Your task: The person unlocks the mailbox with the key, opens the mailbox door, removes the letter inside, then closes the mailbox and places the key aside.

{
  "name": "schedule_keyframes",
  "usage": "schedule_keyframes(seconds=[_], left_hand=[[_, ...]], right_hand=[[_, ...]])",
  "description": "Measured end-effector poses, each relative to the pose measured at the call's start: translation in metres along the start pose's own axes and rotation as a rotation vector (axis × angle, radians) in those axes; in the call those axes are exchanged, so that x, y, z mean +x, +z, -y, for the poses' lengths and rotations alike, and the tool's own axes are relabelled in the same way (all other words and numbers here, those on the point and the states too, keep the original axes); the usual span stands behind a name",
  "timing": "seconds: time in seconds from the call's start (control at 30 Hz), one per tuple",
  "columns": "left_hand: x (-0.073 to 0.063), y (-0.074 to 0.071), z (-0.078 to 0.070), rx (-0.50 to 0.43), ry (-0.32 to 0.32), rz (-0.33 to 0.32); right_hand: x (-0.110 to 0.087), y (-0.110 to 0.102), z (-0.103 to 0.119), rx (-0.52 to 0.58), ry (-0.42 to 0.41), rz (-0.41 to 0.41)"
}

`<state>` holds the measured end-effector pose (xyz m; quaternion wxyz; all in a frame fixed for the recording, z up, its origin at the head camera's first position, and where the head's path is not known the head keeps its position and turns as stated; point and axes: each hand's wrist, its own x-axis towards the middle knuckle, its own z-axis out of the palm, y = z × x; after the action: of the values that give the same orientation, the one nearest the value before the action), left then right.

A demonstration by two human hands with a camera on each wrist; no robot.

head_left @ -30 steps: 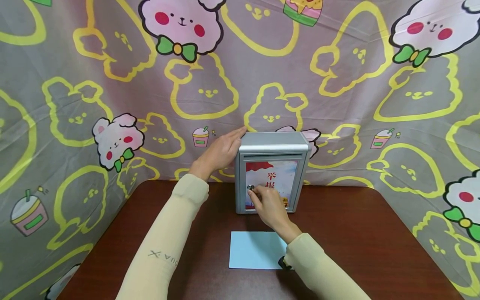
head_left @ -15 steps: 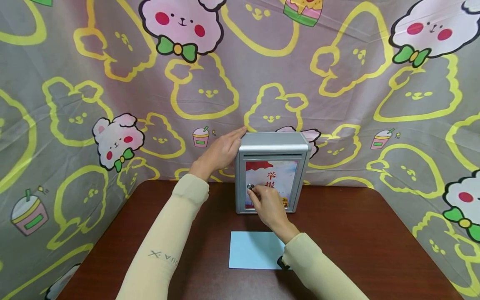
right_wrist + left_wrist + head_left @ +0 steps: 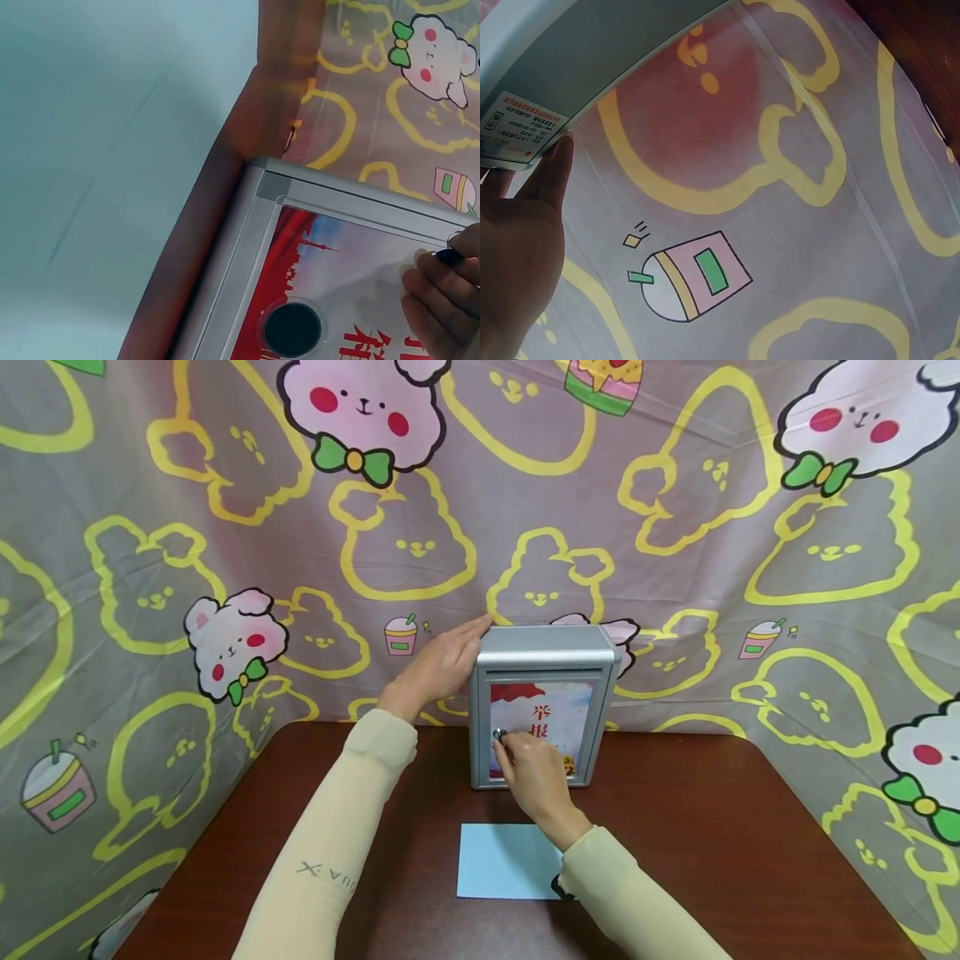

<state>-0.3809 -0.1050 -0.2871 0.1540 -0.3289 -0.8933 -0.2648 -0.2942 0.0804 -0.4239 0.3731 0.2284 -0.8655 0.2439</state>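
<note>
A silver-grey metal box [image 3: 547, 652] with a slot and a red-and-white printed front stands upright at the back of the table. My left hand [image 3: 441, 667] rests on its upper left side, fingers extended; in the left wrist view those fingers [image 3: 555, 169] lie by a labelled edge of the box. My right hand [image 3: 536, 777] is at the round metal lock [image 3: 499, 734] on the front panel. Thumb and fingers pinch a small key with a black head [image 3: 448, 256], seen in the right wrist view; its blade is hidden.
A light blue sheet of paper [image 3: 506, 860] lies on the dark brown table [image 3: 697, 827] in front of the box, partly under the right sleeve. A cartoon-print cloth [image 3: 667, 577] hangs close behind. A round dark window [image 3: 292, 330] shows low on the front panel.
My right wrist and forearm have shifted slightly left, and the fingers have turned a little at the lock. The left hand and box stay in place.
</note>
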Motion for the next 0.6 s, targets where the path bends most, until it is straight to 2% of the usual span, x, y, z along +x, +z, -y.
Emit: schedule_keyframes(seconds=[0.3, 0.6], left_hand=[[0.0000, -0.0001, 0.0003, 0.003, 0.003, 0.002], [0.0005, 0.0000, 0.0012, 0.004, 0.012, -0.003]], right_hand=[[0.0021, -0.0009, 0.0023, -0.056, -0.030, 0.002], [-0.0001, 0.0001, 0.0016, -0.182, -0.129, -0.002]])
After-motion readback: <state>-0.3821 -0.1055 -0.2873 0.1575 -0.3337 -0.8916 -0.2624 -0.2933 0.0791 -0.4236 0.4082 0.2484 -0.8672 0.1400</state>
